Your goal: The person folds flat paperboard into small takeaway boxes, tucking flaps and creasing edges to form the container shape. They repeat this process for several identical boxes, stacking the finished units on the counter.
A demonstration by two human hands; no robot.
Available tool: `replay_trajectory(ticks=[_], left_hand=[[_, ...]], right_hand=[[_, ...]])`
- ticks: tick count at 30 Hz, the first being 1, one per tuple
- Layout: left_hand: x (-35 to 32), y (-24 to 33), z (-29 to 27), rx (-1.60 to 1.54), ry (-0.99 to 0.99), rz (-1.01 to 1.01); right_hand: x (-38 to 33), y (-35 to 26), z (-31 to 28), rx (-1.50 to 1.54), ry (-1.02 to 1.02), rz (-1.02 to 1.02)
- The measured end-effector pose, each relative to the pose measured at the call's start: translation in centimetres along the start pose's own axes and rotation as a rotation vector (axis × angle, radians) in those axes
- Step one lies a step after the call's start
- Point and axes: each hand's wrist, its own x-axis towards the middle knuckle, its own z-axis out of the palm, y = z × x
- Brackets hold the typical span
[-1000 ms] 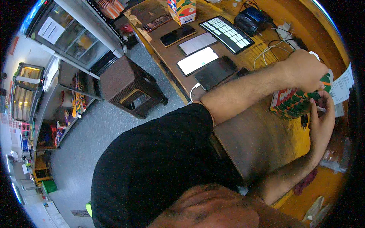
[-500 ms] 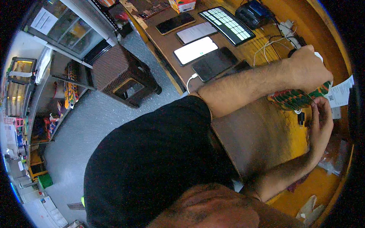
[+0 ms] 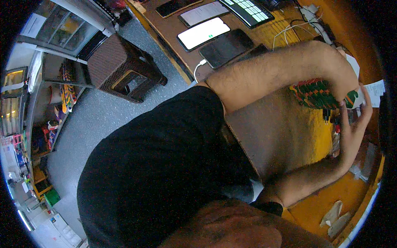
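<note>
My left hand (image 3: 346,80) reaches over the table and bends downward, its fingers mostly hidden, closed on a limp green thing with a red and orange pattern (image 3: 313,94). I cannot make out its exact kind. A smaller end of it, with a white part (image 3: 359,100), shows beyond the left hand. My right hand (image 3: 355,111) comes up from below with thumb and fingers round that end, close against the left hand. A black plug (image 3: 327,115) lies just under the patterned thing.
Several phones, including one with a lit white screen (image 3: 204,34), lie on the brown table (image 3: 273,140). A tablet (image 3: 248,11) and white cables (image 3: 287,31) are farther back. Paper slips (image 3: 375,91) stand at the right. A brown stool (image 3: 124,70) is on the floor left of the table.
My left hand has turned downward, its wrist more bent. My right hand has moved up and in against it, fingers farther round the end. The view has shifted a little.
</note>
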Motion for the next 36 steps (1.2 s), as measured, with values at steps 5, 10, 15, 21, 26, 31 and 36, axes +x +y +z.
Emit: replay_trajectory(ticks=[5, 10, 15, 21, 26, 31, 36], left_hand=[[-1.0, 0.4, -0.6, -0.154, 0.177, -0.007], [-1.7, -0.8, -2.6, -0.328, 0.368, -0.009], [-2.1, -1.1, -1.8, -0.269, 0.143, -0.19], [-4.6, 0.9, -5.8, -0.585, -0.022, -0.263], [-4.0, -0.6, -4.1, -0.442, 0.052, -0.274], [-4.0, -8.1, 0.7, -0.417, -0.07, -0.246], [-2.8, -7.3, 2.2, -0.668, -0.222, -0.149]], right_hand=[[-0.3, 3.4, -1.0, -0.14, -0.094, -0.105], [-0.6, 3.1, 0.1, -0.027, 0.015, -0.022], [-0.3, -0.1, -1.1, -0.098, 0.028, 0.036], [-0.2, 0.8, -4.1, 0.328, 0.214, 0.093], [-1.2, -2.5, -4.8, 0.096, 0.675, -0.058], [-1.6, -1.4, -8.8, 0.077, 0.779, -0.426], [-2.3, -4.3, -7.7, 0.276, 0.862, -0.246]])
